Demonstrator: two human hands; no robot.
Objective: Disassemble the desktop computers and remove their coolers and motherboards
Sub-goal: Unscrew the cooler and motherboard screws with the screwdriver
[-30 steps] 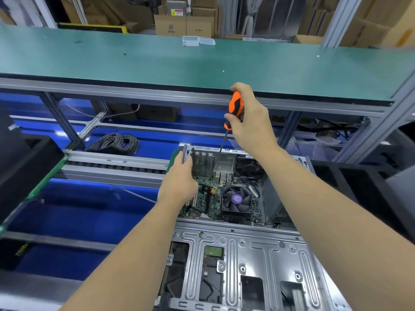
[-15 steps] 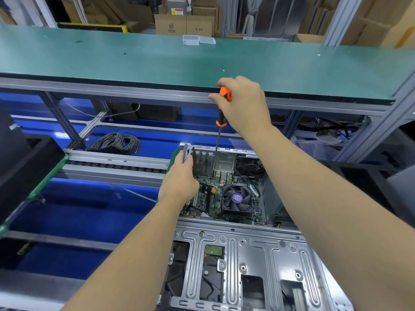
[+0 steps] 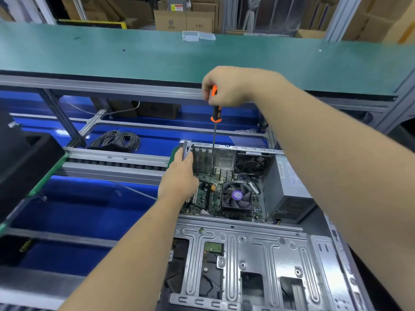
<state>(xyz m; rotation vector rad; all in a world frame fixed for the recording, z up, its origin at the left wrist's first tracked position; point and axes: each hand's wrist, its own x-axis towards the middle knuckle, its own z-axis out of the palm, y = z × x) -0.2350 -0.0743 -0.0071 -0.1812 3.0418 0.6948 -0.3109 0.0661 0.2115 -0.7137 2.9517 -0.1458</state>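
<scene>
An open desktop case [image 3: 247,254] lies on its side in front of me. Inside, the green motherboard [image 3: 210,194] carries a black cooler [image 3: 237,197] with a purple hub. My right hand [image 3: 229,86] grips the orange and black handle of a screwdriver [image 3: 215,122], held upright, its shaft reaching down to the back of the motherboard. My left hand [image 3: 179,176] holds the case's rear left corner, fingers curled on the metal edge.
A grey power supply [image 3: 289,189] fills the case's right side, a rear fan [image 3: 251,163] sits behind the cooler. A coil of cable [image 3: 116,140] lies on the blue lower shelf. A green bench top [image 3: 134,55] spans above. A black tray [image 3: 24,167] stands at left.
My right hand has lifted and turned the screwdriver from a slant to upright, its tip shifting left along the rear of the motherboard. My left hand stayed on the case corner.
</scene>
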